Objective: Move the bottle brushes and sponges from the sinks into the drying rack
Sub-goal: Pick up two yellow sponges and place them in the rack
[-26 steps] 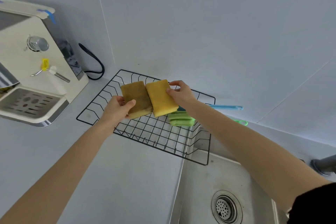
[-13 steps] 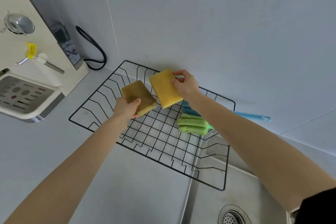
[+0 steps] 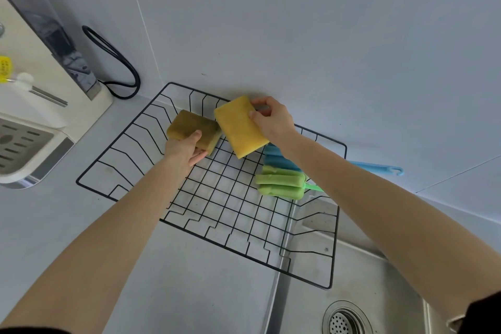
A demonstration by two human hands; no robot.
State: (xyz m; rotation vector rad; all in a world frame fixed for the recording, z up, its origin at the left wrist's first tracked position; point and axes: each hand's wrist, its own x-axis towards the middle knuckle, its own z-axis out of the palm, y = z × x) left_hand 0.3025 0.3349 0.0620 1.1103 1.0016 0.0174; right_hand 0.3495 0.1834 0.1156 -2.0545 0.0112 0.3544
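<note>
A black wire drying rack (image 3: 135, 192) lies on the counter, its right end over the sink. My left hand (image 3: 184, 148) grips a brownish sponge (image 3: 193, 126) low over the rack's far left part. My right hand (image 3: 272, 119) holds a yellow sponge (image 3: 238, 127) tilted above the rack's far middle, close beside the brown one. In the rack's right part lie a green bottle brush (image 3: 280, 183) and a blue bottle brush (image 3: 279, 160). The blue brush's handle (image 3: 379, 169) sticks out past the rack to the right.
A cream-coloured appliance with a drip tray (image 3: 24, 141) stands at the left, a black cable (image 3: 116, 62) looping behind it. The steel sink (image 3: 379, 279) with its drain (image 3: 344, 320) is at the lower right. A pale wall rises right behind the rack.
Both hands have carried the sponges farther back and lower over the rack, and the sponges have drawn slightly apart. The view has moved closer to the rack.
</note>
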